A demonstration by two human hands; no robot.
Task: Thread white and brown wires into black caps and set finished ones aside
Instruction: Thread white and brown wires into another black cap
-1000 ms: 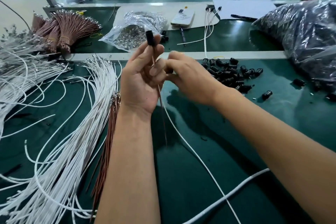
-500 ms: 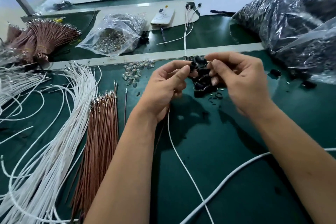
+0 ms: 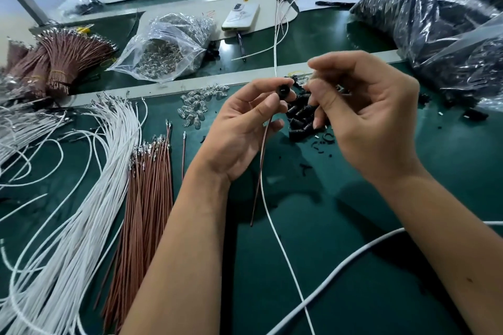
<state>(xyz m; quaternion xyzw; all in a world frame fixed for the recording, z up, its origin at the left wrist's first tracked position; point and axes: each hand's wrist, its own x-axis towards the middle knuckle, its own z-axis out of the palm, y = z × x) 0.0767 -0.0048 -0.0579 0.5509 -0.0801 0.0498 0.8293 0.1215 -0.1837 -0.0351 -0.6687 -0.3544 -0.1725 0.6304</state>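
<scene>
Pinching black cap (image 3: 282, 89) — left grip (image 3: 245, 128), seemingly.

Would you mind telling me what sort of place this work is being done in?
Most likely a small assembly workshop bench. Loose white wires and brown wires lie in bulk on a green mat, beside a pile of black caps and a clear bag of metal terminals.

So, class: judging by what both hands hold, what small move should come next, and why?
Probably bring the right hand in to seat what it pinches, apparently a small clear bulb, into the black cap: the left hand holds the cap open-end up, brown wire and white wire already hanging below.
</scene>
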